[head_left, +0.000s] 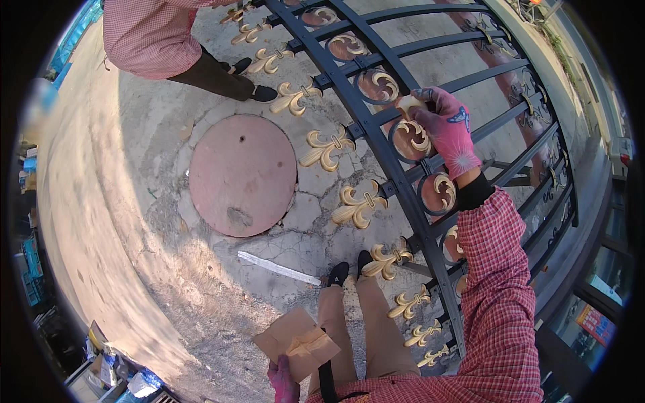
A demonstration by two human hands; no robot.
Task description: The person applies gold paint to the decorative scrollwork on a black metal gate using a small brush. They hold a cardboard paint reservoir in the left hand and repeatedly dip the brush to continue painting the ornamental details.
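My right hand (451, 127), in a pink glove, pinches a small pale pad (406, 103) above a dark metal fence panel (369, 127). Just below the pad is a ring holding a gold scroll ornament (420, 138). Whether the pad touches the metal, I cannot tell. Low in the view my left hand (283, 381), also gloved in pink, grips the lower edge of a brown piece of cardboard (277, 334). A gold-coloured smear runs across the cardboard's middle. Gold fleur-de-lis finials (359, 203) stick out from the panel's left side.
Another person (151, 40) in a checked shirt stands at the upper left beside the panel. A round reddish cover (242, 174) lies in the cracked concrete. Near my shoes is a pale flat strip (279, 267). Assorted clutter (111, 373) sits at the lower left.
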